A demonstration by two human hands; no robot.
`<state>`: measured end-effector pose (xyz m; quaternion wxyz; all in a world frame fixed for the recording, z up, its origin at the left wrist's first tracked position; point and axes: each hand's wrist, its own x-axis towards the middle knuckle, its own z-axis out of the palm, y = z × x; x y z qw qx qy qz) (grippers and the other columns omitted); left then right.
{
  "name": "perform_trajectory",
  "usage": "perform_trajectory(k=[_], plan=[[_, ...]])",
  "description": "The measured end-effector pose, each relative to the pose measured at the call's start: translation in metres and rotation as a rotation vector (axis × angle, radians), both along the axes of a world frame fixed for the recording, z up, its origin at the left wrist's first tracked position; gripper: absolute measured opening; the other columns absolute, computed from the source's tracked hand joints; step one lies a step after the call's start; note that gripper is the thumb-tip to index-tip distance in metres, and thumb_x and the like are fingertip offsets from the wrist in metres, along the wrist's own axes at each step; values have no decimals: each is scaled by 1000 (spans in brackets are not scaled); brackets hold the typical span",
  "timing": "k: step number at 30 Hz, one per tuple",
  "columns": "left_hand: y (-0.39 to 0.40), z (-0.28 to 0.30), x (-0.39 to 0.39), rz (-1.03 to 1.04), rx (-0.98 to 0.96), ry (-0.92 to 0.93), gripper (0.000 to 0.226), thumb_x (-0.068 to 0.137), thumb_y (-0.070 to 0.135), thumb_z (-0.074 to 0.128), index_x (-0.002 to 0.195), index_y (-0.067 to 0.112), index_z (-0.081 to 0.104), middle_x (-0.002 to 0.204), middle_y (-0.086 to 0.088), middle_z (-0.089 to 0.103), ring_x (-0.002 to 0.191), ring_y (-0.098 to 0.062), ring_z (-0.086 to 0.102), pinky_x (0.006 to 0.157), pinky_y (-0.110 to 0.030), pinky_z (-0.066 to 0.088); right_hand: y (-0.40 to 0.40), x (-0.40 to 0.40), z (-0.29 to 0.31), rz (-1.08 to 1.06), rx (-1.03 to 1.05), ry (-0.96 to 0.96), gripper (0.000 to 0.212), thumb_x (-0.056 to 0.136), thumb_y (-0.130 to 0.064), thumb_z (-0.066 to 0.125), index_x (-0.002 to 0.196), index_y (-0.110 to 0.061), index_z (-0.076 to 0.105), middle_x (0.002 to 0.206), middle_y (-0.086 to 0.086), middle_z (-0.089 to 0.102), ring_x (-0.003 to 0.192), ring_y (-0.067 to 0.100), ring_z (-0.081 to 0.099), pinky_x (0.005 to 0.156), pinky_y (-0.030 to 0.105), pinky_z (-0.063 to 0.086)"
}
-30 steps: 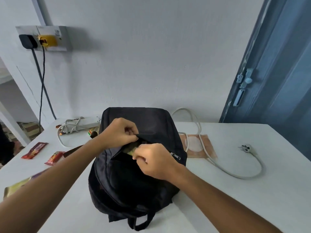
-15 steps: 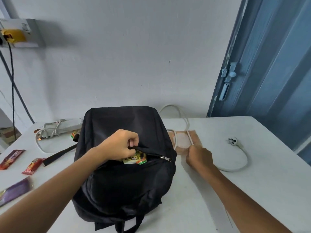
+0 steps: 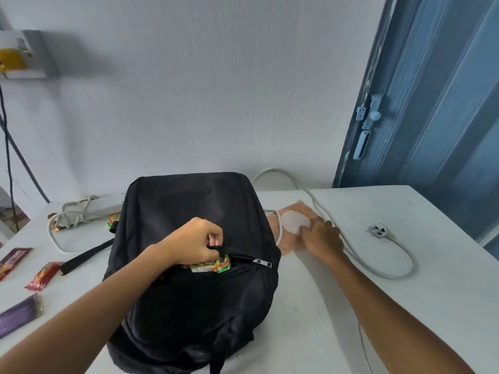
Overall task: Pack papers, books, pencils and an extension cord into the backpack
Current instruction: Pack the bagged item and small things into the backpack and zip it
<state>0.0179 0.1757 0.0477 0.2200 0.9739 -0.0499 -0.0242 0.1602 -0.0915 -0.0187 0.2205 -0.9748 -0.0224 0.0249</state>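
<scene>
A black backpack [image 3: 189,201] lies on the white table [image 3: 405,292]. My left hand [image 3: 194,242] pinches the upper edge of its front pocket and holds it apart; a colourful packet [image 3: 213,265] shows inside. My right hand [image 3: 322,237] rests with fingers spread on a clear orange-tinted packet [image 3: 293,224] just right of the backpack. A white extension cord [image 3: 378,271] loops over that packet and across the table to its plug [image 3: 378,230]. The cord's socket strip [image 3: 89,209] lies behind the backpack at left.
Snack packets lie at the table's left edge: two red ones [image 3: 43,273] and a purple one [image 3: 19,317]. A black strap [image 3: 86,255] trails left from the backpack. A wall socket [image 3: 24,55] hangs upper left. A blue door [image 3: 432,103] stands at right.
My right hand left the backpack pocket and moved right onto the clear packet. My left hand keeps hold of the pocket edge. The view shifted right.
</scene>
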Motion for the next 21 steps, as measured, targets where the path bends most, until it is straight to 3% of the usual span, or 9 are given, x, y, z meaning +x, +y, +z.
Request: perform_trajectory(k=[3, 6, 9, 12, 15, 17, 21], plan=[[0, 0, 2, 0, -13, 6, 24, 66, 16, 67, 63, 37, 54, 70, 10, 61, 67, -5, 55, 58, -14, 43, 4, 13, 0, -72, -20, 24, 61, 93, -53, 42, 134, -7, 44, 137, 20, 47, 127, 42, 40, 102, 48, 35], [0, -1, 3, 2, -22, 5, 26, 66, 16, 67, 62, 37, 54, 68, 11, 59, 65, -4, 54, 58, -14, 43, 4, 21, 2, -142, 39, 49, 66, 85, -55, 57, 128, -7, 47, 129, 17, 55, 119, 38, 48, 97, 45, 39], [1, -1, 3, 13, -28, 4, 26, 66, 14, 68, 60, 35, 53, 64, 13, 56, 60, -6, 52, 57, -16, 42, -1, 27, 11, -144, 280, 228, 57, 70, -43, 78, 108, -8, 55, 107, 10, 64, 93, 27, 61, 80, 37, 51], [1, -1, 3, 24, -43, 14, 25, 65, 13, 69, 58, 30, 52, 59, 13, 53, 56, -7, 50, 55, -17, 41, -7, 28, 22, -112, 490, 359, 52, 69, -23, 83, 110, -5, 57, 103, 7, 63, 87, 21, 59, 63, 28, 46], [2, -1, 4, 16, -45, 29, 23, 65, 12, 70, 59, 28, 53, 59, 11, 54, 56, -7, 51, 54, -17, 41, -13, 27, 38, -83, 704, 415, 48, 70, -8, 79, 112, -3, 56, 103, 8, 64, 91, 24, 62, 73, 36, 57], [3, -1, 4, 9, -43, 33, 21, 64, 13, 69, 60, 27, 54, 61, 10, 55, 57, -8, 51, 55, -19, 43, -16, 24, 53, -60, 737, 364, 41, 72, -4, 75, 109, -3, 56, 102, 13, 64, 89, 28, 64, 73, 40, 59], [5, 4, 0, 3, -18, 58, 20, 64, 11, 73, 63, 21, 55, 62, 12, 53, 56, -5, 50, 54, -18, 41, -16, 11, 95, -14, 545, 21, 27, 70, -8, 75, 84, -6, 52, 83, 9, 57, 75, 26, 59, 60, 35, 49]])
